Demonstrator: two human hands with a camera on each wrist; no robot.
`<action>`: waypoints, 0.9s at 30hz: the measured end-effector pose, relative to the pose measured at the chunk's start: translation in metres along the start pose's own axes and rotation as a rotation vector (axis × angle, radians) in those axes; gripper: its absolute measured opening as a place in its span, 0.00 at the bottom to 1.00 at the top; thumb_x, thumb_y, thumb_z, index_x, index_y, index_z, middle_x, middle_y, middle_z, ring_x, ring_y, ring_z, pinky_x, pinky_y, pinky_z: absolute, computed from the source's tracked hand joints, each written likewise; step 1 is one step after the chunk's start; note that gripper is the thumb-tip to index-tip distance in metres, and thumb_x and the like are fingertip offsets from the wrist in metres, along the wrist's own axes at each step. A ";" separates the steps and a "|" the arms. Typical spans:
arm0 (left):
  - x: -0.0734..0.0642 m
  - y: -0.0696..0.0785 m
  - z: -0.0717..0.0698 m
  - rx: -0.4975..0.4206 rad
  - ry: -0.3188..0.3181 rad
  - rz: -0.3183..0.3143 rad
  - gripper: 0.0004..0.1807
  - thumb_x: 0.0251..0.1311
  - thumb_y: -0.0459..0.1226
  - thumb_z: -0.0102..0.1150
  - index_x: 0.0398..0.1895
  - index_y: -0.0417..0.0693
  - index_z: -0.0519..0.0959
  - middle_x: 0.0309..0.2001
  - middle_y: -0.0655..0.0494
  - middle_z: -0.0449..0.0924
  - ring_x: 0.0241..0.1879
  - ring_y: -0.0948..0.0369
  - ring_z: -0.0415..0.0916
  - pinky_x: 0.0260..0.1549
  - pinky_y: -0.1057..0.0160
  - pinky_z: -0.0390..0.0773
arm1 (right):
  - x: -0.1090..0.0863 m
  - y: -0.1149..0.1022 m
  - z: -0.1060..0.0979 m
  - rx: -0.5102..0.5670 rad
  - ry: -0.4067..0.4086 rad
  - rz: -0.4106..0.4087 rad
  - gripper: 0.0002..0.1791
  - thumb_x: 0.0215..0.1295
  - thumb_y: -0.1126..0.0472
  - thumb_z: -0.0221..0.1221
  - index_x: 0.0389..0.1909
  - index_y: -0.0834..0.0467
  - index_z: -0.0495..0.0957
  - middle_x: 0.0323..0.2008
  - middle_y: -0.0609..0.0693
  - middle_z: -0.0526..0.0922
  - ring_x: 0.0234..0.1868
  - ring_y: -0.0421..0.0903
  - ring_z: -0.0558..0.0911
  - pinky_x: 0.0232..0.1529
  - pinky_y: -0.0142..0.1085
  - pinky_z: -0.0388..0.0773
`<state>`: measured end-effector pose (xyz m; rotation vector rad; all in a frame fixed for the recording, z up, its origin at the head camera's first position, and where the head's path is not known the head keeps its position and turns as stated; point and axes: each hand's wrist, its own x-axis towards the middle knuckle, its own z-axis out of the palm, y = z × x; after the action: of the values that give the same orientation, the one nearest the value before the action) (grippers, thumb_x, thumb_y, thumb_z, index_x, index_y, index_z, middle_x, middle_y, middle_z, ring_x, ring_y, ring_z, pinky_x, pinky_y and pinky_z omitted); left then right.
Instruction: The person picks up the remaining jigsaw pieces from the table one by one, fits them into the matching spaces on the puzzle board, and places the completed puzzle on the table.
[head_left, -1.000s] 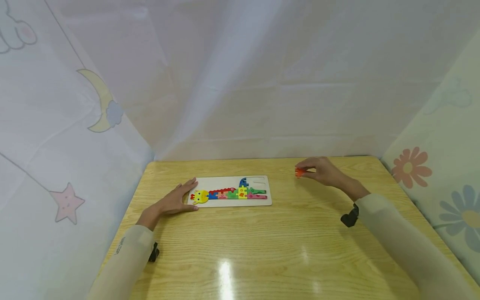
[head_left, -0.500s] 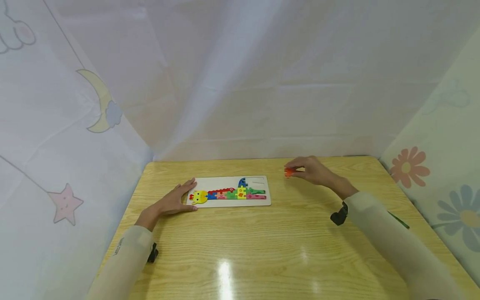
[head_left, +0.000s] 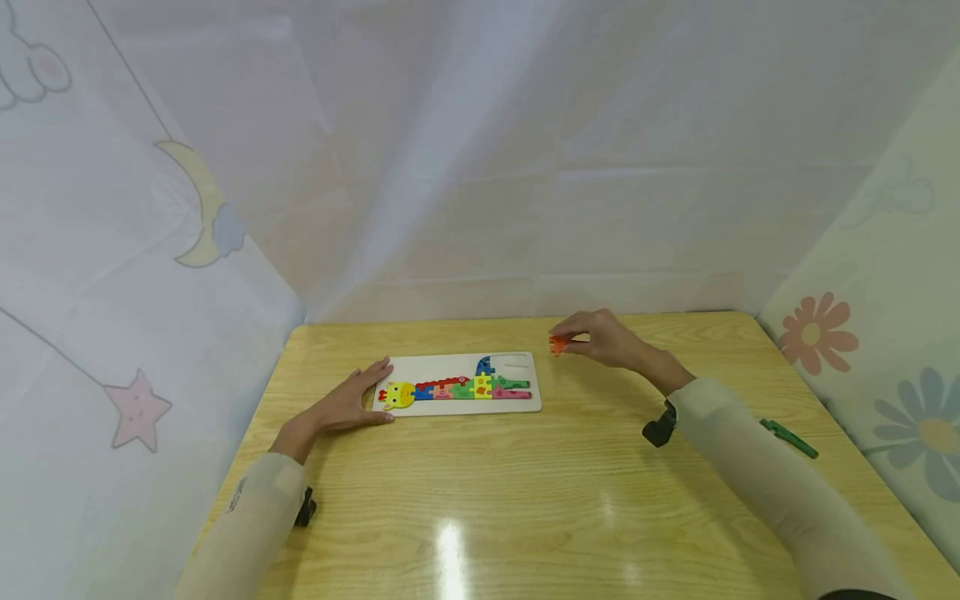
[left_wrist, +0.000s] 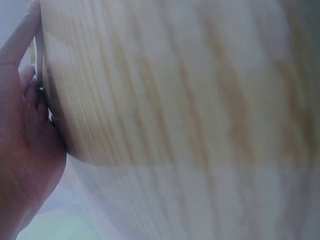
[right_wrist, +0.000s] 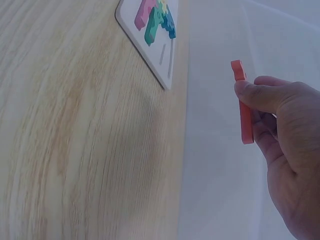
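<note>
A white puzzle board (head_left: 435,362) with a colourful giraffe of interlocking pieces (head_left: 483,386) lies on the table. My left hand (head_left: 348,402) rests on the board's left end, thumb and fingers spread along its two long edges. In the left wrist view, that hand (left_wrist: 27,135) shows at the left, its straight finger pointing up. My right hand (head_left: 606,340) pinches an orange puzzle piece (head_left: 557,344) between thumb and fingers, above the table just right of the board. The right wrist view shows the orange piece edge-on; the fingers hide part of it.
A green puzzle piece (head_left: 789,438) lies on the wooden table (head_left: 480,483) beside my right sleeve (head_left: 765,467). Cloth walls with printed pictures stand at the back and on both sides. An outlined white recess (head_left: 513,360) shows at the board's upper right.
My right hand has moved left towards the board with the orange puzzle piece. The green piece has come out from behind the right sleeve. My left hand and the board stay put.
</note>
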<state>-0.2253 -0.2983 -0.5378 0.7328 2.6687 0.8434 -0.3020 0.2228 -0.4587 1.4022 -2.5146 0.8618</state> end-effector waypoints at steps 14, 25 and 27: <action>-0.001 -0.001 0.000 -0.022 0.001 -0.005 0.57 0.63 0.52 0.74 0.85 0.39 0.53 0.86 0.40 0.45 0.84 0.39 0.44 0.81 0.35 0.39 | 0.018 -0.011 0.018 0.038 -0.050 0.062 0.18 0.61 0.72 0.73 0.53 0.65 0.88 0.49 0.57 0.91 0.48 0.53 0.91 0.46 0.48 0.90; -0.002 0.001 0.000 -0.033 -0.002 -0.010 0.57 0.63 0.52 0.75 0.85 0.39 0.54 0.86 0.40 0.45 0.84 0.39 0.43 0.81 0.35 0.38 | 0.028 -0.014 0.030 0.081 -0.060 0.063 0.17 0.62 0.71 0.73 0.53 0.65 0.88 0.49 0.58 0.91 0.48 0.54 0.90 0.47 0.54 0.89; -0.002 0.002 -0.001 -0.037 -0.003 -0.011 0.57 0.63 0.52 0.75 0.85 0.39 0.54 0.86 0.40 0.45 0.84 0.39 0.43 0.81 0.35 0.38 | 0.031 -0.013 0.032 0.071 -0.059 0.060 0.17 0.62 0.71 0.74 0.53 0.64 0.89 0.49 0.57 0.91 0.49 0.54 0.90 0.48 0.52 0.89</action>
<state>-0.2234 -0.2987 -0.5359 0.7098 2.6452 0.8858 -0.3033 0.1771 -0.4681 1.4000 -2.6063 0.9429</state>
